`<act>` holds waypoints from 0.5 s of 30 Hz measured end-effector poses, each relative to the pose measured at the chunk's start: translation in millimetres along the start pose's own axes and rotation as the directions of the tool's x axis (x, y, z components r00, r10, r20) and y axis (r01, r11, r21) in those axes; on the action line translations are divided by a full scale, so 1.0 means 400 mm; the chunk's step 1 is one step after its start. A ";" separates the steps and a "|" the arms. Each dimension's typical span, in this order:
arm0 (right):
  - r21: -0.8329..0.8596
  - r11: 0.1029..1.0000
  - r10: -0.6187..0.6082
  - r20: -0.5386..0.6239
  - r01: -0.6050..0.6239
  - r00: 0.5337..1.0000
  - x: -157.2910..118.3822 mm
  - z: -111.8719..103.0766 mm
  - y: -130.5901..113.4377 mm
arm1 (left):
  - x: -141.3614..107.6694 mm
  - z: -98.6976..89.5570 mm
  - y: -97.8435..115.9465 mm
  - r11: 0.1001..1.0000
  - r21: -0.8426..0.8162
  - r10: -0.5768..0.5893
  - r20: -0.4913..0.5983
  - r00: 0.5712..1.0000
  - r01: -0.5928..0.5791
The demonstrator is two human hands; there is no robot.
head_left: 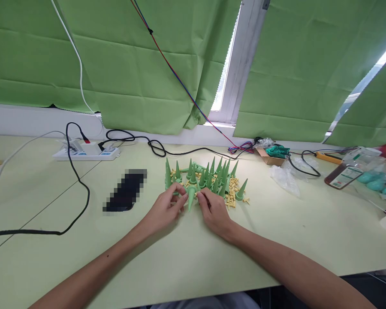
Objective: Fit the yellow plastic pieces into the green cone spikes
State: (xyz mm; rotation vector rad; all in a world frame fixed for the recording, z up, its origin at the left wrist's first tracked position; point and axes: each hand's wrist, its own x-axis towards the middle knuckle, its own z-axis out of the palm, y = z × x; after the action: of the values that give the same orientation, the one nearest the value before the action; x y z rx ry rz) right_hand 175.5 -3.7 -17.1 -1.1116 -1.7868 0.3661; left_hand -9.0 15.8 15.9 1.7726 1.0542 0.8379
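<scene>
My left hand (171, 205) grips a green cone-shaped spike (191, 198) by its wide end, and the point is tilted down towards me. Close beside it, my right hand (214, 211) has thumb and forefinger pinched together near the cone's wide end; what lies between those fingertips is too small to make out. Just beyond both hands, several more green cones (225, 172) stand point up on the table. Small yellow peg-like pieces (233, 189) are scattered among them. One separate cone (242, 191) stands at the right side of the group.
A pixelated dark phone-like object (125, 191) lies left of my hands. Behind it are a white power strip (86, 152) and black cables (186, 152). To the right are a small cardboard box (270, 158), plastic wrap (286, 178) and a tilted bottle (342, 174).
</scene>
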 end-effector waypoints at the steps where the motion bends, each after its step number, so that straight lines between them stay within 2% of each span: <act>1: 0.001 1.000 -0.004 0.000 0.004 1.000 0.001 -0.001 -0.001 | 0.002 0.000 0.004 0.997 -0.066 -0.034 0.041 0.999 0.037; 4: 0.009 1.000 -0.025 0.007 0.025 1.000 0.001 -0.002 -0.001 | 0.006 -0.002 0.017 0.978 -0.183 -0.073 0.139 0.988 0.098; 8: 0.034 0.998 -0.061 0.036 0.060 0.998 -0.001 -0.002 0.001 | 0.009 -0.005 0.017 0.955 -0.246 -0.108 0.233 0.967 0.166; 15: 0.077 0.994 -0.088 0.054 0.083 0.995 -0.001 0.001 0.008 | 0.010 -0.007 0.009 0.934 -0.285 -0.130 0.288 0.949 0.215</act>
State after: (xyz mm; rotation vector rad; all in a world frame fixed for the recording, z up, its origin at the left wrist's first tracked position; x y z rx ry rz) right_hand 176.9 -2.2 -19.5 -0.9778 -1.8492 0.4131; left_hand -8.7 19.7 20.9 1.4500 0.8345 0.5994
